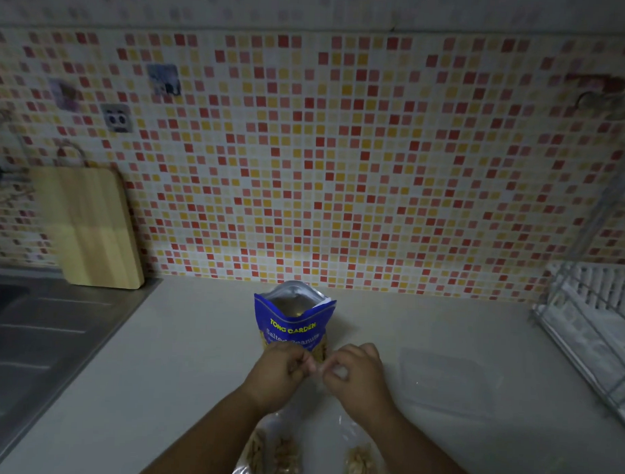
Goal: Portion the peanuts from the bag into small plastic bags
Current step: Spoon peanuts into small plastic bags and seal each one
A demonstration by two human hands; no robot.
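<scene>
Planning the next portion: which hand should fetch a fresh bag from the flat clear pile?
Right hand, probably: the clear pile lies on its side; the left hand would have to cross.

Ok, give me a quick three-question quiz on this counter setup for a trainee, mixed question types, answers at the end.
1. True or false: the peanut bag stands upright with its top open.
2. Multiple choice: the cutting board is A) lying flat, B) leaning on the tiled wall, C) balanced on one corner.
3. Fill in: the filled small bags lie ____ the person than the peanut bag does.
Key: 1 true; 2 B; 3 nearer.
</scene>
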